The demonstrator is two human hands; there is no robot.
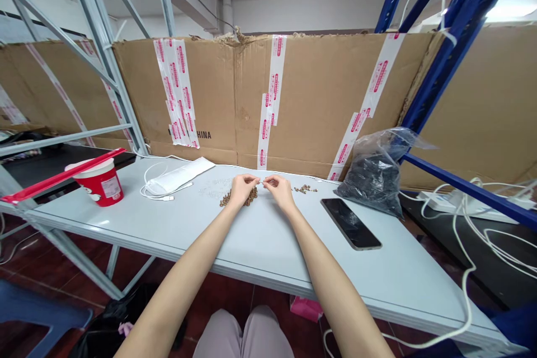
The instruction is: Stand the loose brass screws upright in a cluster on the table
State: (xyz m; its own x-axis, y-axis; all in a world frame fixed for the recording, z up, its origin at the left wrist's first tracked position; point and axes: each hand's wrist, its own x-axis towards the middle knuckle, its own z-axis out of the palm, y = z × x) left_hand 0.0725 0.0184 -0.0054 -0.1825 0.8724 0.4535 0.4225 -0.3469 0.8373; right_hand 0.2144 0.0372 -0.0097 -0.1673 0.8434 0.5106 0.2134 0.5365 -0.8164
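The head-worn camera looks forward and down from above the person's lap [243,335], facing across the counter [369,285]. The left hand [241,190] and right hand [279,190] appear mid-frame at arm's length, with the cardboard wall [319,89] behind the counter and metal racks [465,28] at the frame's sides.

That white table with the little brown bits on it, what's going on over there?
A seated person is working at a white table. Their left hand and right hand meet in front of them, fingertips close together over something too small to make out. A heap of small brown pieces lies partly under the left hand, with a smaller heap beyond the right. A black smartphone and a clear bag of dark pieces lie further right.
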